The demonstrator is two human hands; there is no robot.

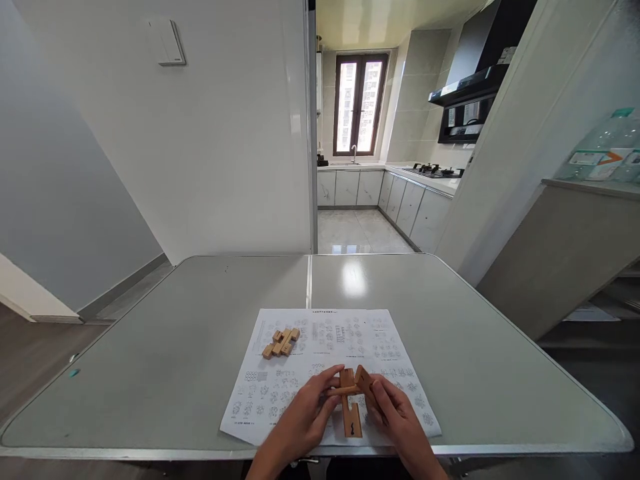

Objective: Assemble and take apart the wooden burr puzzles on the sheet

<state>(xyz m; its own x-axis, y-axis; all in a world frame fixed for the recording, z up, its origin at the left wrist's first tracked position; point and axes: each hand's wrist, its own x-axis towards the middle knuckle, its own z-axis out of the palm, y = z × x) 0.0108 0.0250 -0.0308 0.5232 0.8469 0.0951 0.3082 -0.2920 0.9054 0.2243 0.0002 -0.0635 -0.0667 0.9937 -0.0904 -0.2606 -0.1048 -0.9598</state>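
Observation:
Near the table's front edge, above a printed diagram sheet (300, 400), both my hands work on notched wooden puzzle pieces. My left hand (310, 407) pinches a thin-looking wooden puzzle piece (344, 391) that points rightward. My right hand (395, 410) grips another wooden puzzle piece (365, 381), tilted, its end meeting the left one's piece. Between the hands a longer notched piece (352, 423) with a dark mark on its end stands out toward me; whether it rests on the paper I cannot tell. Farther left on the sheet lies a cluster of several wooden puzzle pieces (281, 343).
The grey folding table (150, 373) has a centre seam (309, 283) and a metal front edge. A small teal bit (74, 373) lies at its left side. Beyond are a white wall (240, 133) and a kitchen. Bottles (607, 150) stand on a ledge at right.

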